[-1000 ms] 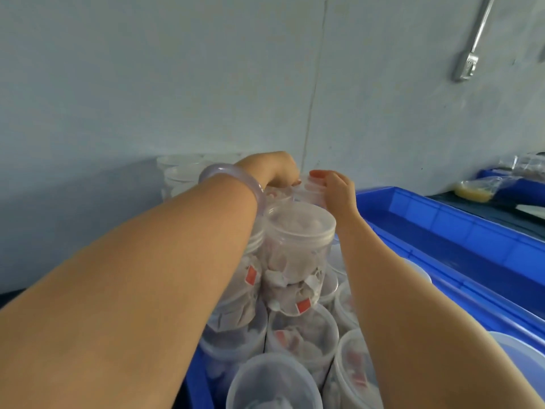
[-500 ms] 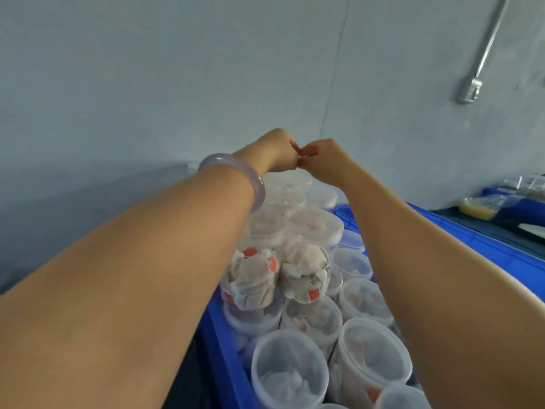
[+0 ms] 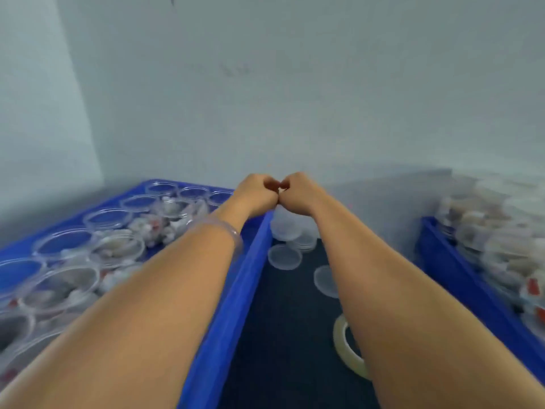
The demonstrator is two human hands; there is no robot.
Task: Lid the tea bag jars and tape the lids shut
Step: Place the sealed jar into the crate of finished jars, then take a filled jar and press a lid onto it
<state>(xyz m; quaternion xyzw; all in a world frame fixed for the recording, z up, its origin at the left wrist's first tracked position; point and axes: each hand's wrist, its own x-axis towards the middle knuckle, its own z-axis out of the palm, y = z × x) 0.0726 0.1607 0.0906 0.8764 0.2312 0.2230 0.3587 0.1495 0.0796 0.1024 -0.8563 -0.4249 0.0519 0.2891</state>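
Observation:
My left hand and my right hand are raised side by side with knuckles touching and fingers curled in. Nothing shows between them. They hover over the far end of a blue crate on the left, which holds several open clear jars, some with tea bags. Below the hands is a stack of clear lids, with loose lids on the dark table top. A roll of clear tape lies beside my right forearm, partly hidden by it.
A second blue crate at the right carries stacked lidded jars, blurred. A pale wall closes off the far side. A clear bangle sits on my left wrist.
Both hands left the stacked lidded jars and closed together. The view swung to the crate of open jars, the lids and the tape roll.

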